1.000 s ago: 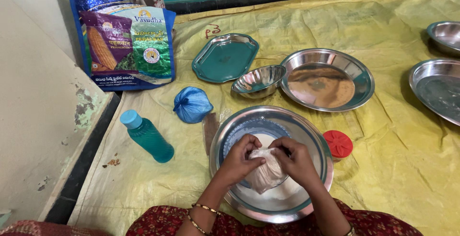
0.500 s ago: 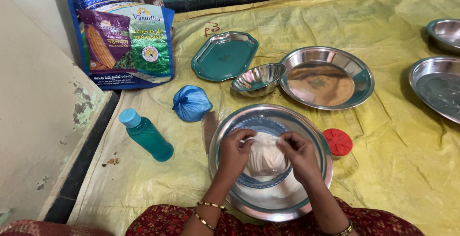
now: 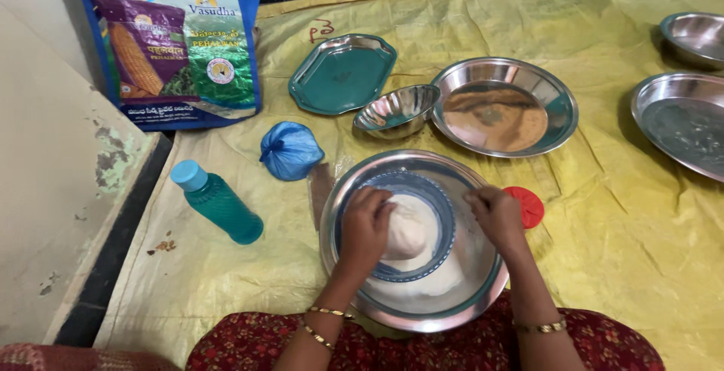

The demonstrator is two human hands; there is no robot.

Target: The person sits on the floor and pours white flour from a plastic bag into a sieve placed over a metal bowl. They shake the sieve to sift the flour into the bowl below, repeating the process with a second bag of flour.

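Observation:
A wide steel basin (image 3: 341, 190) sits on the yellow sheet in front of my knees. In its middle lies a lump of white dough (image 3: 411, 229). My left hand (image 3: 366, 224) is curled into a fist and presses against the left side of the dough. My right hand (image 3: 495, 214) rests at the basin's right rim, fingers bent over the edge, apart from the dough. Both wrists wear thin gold bangles.
A teal plastic bottle (image 3: 219, 203) lies at the left, a tied blue bag (image 3: 289, 151) beside it. A red lid (image 3: 528, 205) sits right of the basin. Beyond are a small steel bowl (image 3: 397, 110), a steel plate (image 3: 504, 105), a green tray (image 3: 342, 73), more steel plates (image 3: 679, 118), and a printed bag (image 3: 177, 47).
Both hands were on the dough together. Now my right hand has drawn off to the basin's right rim, and my left fist alone pushes into the dough.

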